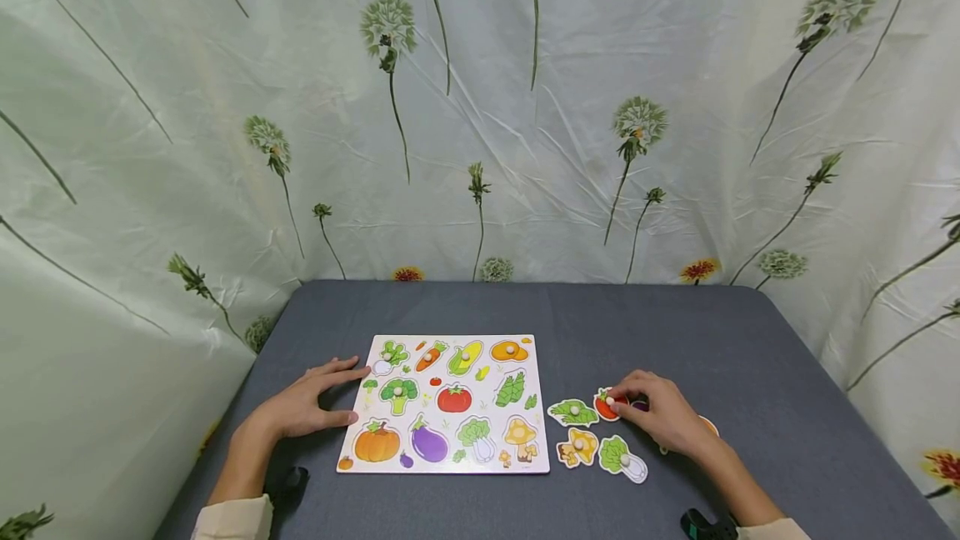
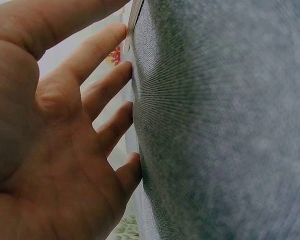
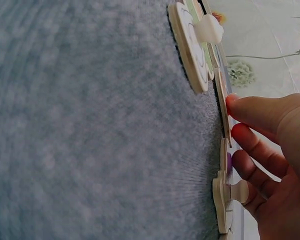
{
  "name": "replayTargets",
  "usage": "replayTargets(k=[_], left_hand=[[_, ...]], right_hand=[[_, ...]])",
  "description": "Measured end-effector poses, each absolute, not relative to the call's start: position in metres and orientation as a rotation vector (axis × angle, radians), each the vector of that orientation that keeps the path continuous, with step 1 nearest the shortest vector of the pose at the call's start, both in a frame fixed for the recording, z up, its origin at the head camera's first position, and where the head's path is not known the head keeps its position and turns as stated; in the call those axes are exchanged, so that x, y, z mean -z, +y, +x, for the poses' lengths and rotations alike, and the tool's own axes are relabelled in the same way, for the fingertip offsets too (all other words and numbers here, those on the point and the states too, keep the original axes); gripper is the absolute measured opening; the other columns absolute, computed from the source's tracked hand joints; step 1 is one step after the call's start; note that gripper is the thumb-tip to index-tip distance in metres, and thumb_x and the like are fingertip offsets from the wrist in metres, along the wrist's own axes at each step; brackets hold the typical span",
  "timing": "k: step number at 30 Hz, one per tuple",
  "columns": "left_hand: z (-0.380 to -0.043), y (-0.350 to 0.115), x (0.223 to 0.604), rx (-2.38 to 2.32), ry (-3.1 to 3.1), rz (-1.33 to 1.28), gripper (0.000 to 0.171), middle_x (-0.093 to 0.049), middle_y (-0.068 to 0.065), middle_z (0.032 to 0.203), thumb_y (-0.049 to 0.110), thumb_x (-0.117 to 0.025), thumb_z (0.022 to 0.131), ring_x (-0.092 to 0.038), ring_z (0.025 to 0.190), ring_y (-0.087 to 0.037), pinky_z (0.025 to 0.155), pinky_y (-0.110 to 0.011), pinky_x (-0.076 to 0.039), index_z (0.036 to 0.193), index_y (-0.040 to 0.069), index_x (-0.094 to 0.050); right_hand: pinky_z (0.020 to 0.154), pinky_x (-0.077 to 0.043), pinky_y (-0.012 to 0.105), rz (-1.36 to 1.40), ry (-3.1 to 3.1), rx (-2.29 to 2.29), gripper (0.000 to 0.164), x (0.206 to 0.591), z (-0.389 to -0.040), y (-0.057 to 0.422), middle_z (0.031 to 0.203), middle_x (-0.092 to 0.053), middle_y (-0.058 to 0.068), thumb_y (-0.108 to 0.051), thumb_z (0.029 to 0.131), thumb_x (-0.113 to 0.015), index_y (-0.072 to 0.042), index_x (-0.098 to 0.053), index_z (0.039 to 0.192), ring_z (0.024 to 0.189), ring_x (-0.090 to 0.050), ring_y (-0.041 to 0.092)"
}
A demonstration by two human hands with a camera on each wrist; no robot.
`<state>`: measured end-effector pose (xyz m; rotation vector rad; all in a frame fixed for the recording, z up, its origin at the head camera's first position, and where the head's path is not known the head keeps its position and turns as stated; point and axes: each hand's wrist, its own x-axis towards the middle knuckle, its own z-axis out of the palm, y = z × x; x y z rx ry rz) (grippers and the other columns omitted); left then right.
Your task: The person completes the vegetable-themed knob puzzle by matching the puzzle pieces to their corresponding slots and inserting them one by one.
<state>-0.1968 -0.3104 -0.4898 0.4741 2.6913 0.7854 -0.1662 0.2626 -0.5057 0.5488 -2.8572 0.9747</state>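
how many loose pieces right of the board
6 visible: green pods and mushroom beside the board, bok choy right of mushroom, tomato pinched by right hand, purple piece and orange piece partly hidden; more possible.

This is a curtained-off booth; the room beyond is hidden. Dandelion-print curtains surround a grey cloth-covered desk on three sides.

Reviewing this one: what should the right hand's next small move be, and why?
Probably lift the tomato piece by its knob toward the board: the right hand is at that knob, the printed tomato on the board has no knobbed piece over it, and the left hand touches the board's left edge, perhaps steadying it.
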Motion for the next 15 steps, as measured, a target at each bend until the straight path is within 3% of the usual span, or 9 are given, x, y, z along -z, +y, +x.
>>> replayTargets(k=[15], left_hand=[[-0.197,-0.311,0.491,-0.786,2.697,0.483,0.079,-0.036,-0.023,0.164,0.047,-0.080,0.083,-0.017,0.153,-0.056,0.116,-0.080,-0.008,0.152,0.018,-0.054]], right_hand=[[0.075,-0.050,0.031,0.462,-2.829,-0.881,0.011,0.492,-0.175,0.250,0.095,-0.069,-0.011,-0.022,0.090,-0.080,-0.021,-0.080,0.101,0.089,-0.063,0.012]])
